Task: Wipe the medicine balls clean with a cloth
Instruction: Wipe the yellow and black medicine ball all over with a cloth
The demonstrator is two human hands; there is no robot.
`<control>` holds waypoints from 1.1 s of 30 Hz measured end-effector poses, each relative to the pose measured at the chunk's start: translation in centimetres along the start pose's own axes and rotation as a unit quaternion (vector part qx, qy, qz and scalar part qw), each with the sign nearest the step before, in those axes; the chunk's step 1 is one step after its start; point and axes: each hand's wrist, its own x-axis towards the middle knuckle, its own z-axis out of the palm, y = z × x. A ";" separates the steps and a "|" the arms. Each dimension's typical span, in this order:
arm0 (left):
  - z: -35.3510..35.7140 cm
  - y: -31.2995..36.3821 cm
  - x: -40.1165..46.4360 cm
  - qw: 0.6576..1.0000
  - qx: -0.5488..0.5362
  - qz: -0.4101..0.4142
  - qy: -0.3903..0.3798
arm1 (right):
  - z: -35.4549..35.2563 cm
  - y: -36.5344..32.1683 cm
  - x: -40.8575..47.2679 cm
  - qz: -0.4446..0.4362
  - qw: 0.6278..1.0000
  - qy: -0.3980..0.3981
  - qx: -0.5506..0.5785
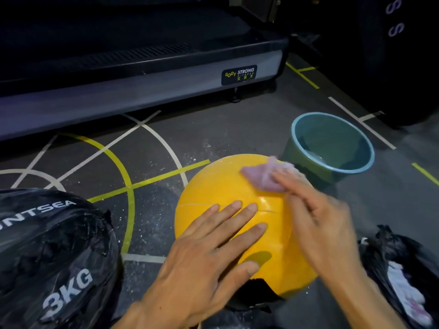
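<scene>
- Yellow medicine ball (228,193) on floor (213,134), wipe under way.
- Left hand (209,252) flat, fingers straight, steadying.
- Right hand (316,210) fingers extended, pressing cloth (263,175) near top.
- Black 3KG ball (52,257) at left: apparently still dusty, pending.

left hand (209,252): bare, no glove, ring or watch seen | right hand (318,224): bare, blurred, nothing worn | forearms: uncovered to the frame edge, no sleeve seen | nails: trimmed short
</scene>
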 end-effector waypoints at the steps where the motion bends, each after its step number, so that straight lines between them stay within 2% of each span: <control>1: 0.0 0.1 0.0 1.000 -0.003 -0.004 0.000 | -0.9 0.8 0.0 0.048 0.998 0.027 -0.024; 3: 0.2 0.2 0.1 1.000 -0.012 -0.010 0.001 | -2.0 1.8 -0.3 0.125 0.989 0.046 -0.063; 4: 0.3 0.3 0.1 1.000 -0.018 -0.010 0.000 | -2.0 1.8 -0.6 0.121 0.989 0.046 -0.073; 7: 0.4 0.5 0.2 1.000 -0.024 -0.001 -0.002 | 0.0 -0.2 -1.2 0.014 0.998 0.013 -0.055; 10: 0.6 0.2 0.0 1.000 -0.019 0.008 0.008 | 2.3 -1.8 -0.9 -0.085 0.990 -0.100 -0.050; 12: 0.3 -0.1 -0.1 1.000 -0.017 0.006 0.000 | 2.6 -1.8 -0.3 -0.107 0.986 -0.121 -0.043; 17: -0.4 0.1 0.6 0.999 -0.008 0.024 -0.048 | -0.2 0.7 -0.3 -0.023 1.000 -0.014 -0.012; 21: -0.6 0.3 0.8 0.998 -0.024 0.030 -0.052 | -2.2 1.6 -1.8 0.070 0.997 0.035 -0.022; 24: -0.9 0.2 0.1 0.994 -0.106 0.006 -0.008 | -2.3 1.7 -2.4 0.100 0.994 0.035 -0.018; 26: -1.3 -0.5 -0.7 0.983 -0.149 -0.082 0.067 | -2.5 1.8 -2.6 0.118 0.992 0.043 -0.017; 27: -1.6 -1.1 -1.1 0.965 -0.178 -0.156 0.109 | -2.6 1.9 -2.6 0.124 0.991 0.054 -0.013; 29: -2.0 -2.4 -1.7 0.892 -0.261 -0.324 0.179 | -2.8 2.2 -2.7 0.134 0.988 0.078 0.006; 31: -1.6 -3.7 -2.3 0.770 -0.372 -0.485 0.181 | -3.1 2.5 -2.9 0.142 0.986 0.088 0.008; 33: 0.0 -4.5 -2.9 0.649 -0.464 -0.593 0.108 | -3.5 2.7 -3.3 0.141 0.986 0.084 0.011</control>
